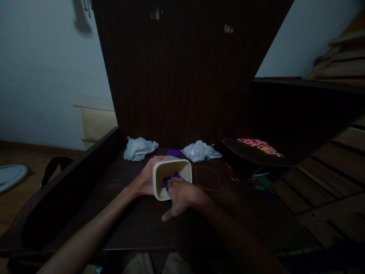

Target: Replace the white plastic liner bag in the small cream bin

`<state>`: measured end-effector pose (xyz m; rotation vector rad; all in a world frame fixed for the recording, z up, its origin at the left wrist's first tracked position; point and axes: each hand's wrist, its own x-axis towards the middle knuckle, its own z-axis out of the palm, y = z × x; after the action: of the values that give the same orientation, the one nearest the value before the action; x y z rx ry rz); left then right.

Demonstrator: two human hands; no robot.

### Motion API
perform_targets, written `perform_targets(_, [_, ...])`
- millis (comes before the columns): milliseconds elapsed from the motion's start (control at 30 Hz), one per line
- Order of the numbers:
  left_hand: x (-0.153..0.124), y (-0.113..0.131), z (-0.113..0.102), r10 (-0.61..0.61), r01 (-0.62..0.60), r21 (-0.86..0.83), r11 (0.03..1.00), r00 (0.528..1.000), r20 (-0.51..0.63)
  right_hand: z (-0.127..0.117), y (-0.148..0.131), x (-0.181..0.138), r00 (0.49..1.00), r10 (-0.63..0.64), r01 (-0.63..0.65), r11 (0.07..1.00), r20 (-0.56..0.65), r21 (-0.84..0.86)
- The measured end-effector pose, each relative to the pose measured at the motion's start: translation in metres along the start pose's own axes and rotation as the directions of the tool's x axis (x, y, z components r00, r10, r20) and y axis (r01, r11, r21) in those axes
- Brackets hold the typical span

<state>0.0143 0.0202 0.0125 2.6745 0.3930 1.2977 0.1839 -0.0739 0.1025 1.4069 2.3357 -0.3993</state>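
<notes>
A cream plastic container (pixel 159 194) is tipped on the desk with its mouth facing me. My left hand (pixel 146 178) wraps around its left side and steadies it. Inside lies some purple material (pixel 177 176), perhaps cloth or paper; I cannot tell which. My right hand (pixel 182 194) reaches into the mouth, its fingers touching the purple material and its thumb stretched out apart below the rim. The fingertips are partly hidden inside the container. A brown-orange rectangular lid or frame (pixel 207 179) lies flat to the right. Behind the container is another purple piece (pixel 173 152).
Two crumpled whitish plastic bags (pixel 139 148) rest against the dark back panel (pixel 176 76). On the right, a dark shelf piece (pixel 230 146) carries many small pink and yellow bits (pixel 261 146). A raised side board (pixel 71 182) borders the desk at left.
</notes>
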Motion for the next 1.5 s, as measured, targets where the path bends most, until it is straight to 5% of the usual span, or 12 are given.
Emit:
perform_targets(167, [-0.005, 0.0, 0.0, -0.025, 0.025, 0.001, 1.0, 1.0, 0.004, -0.011, 0.003, 0.036, 0.99, -0.044, 0.04, 0.999, 0.135, 0.034])
perform_targets(400, [-0.006, 0.0, 0.001, -0.012, 0.012, -0.023, 1.0, 1.0, -0.006, -0.014, -0.007, 0.037, 0.977, -0.195, 0.183, 0.976, 0.091, 0.12])
perform_targets(600, [-0.005, 0.002, -0.002, -0.108, 0.107, -0.046, 0.993, 0.994, -0.01, -0.01, -0.012, 0.012, 0.95, -0.286, 0.31, 0.913, -0.126, 0.264])
perform_targets(867, [-0.005, 0.001, -0.003, -0.061, 0.057, -0.118, 0.991, 0.998, -0.03, 0.01, -0.02, -0.05, 0.934, -0.281, 0.325, 0.924, -0.22, 0.199])
perform_targets(1033, [-0.003, 0.001, -0.005, -0.011, 0.012, -0.102, 0.995, 1.0, 0.008, 0.019, -0.018, -0.067, 0.975, -0.127, 0.16, 0.971, -0.185, 0.178])
perform_targets(1167, [-0.001, 0.005, -0.004, -0.003, 0.004, -0.069, 0.998, 1.0, 0.019, 0.013, -0.011, -0.043, 0.997, -0.009, 0.017, 0.994, -0.071, 0.112])
perform_targets(1333, [-0.003, 0.007, -0.003, 0.012, -0.011, -0.056, 0.998, 1.0, 0.021, 0.002, -0.005, 0.01, 0.998, -0.029, 0.029, 0.999, 0.048, 0.014])
perform_targets(1500, [-0.006, 0.003, -0.002, 0.02, -0.019, -0.071, 0.997, 1.0, 0.019, 0.002, -0.008, 0.032, 0.997, -0.075, 0.074, 0.996, 0.01, 0.051])
